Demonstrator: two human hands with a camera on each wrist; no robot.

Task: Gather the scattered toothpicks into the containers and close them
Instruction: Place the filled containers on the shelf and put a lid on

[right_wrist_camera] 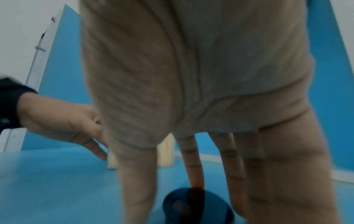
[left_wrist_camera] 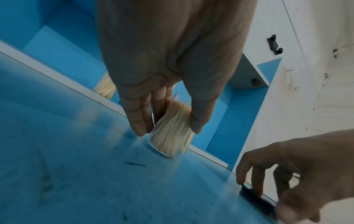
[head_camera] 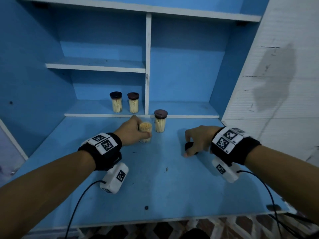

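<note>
My left hand grips an open clear container packed with toothpicks; it stands on the blue tabletop. In the left wrist view the fingers and thumb clasp the container from both sides. To the right, my right hand pinches a dark round lid lying on the table; the right wrist view shows the lid between thumb and fingers. A closed toothpick container with a dark lid stands just behind the open one.
Two more closed toothpick containers stand on the low shelf at the back. A white upright divider splits the blue shelving. A small dark sliver lies on the table. A white wall stands at right.
</note>
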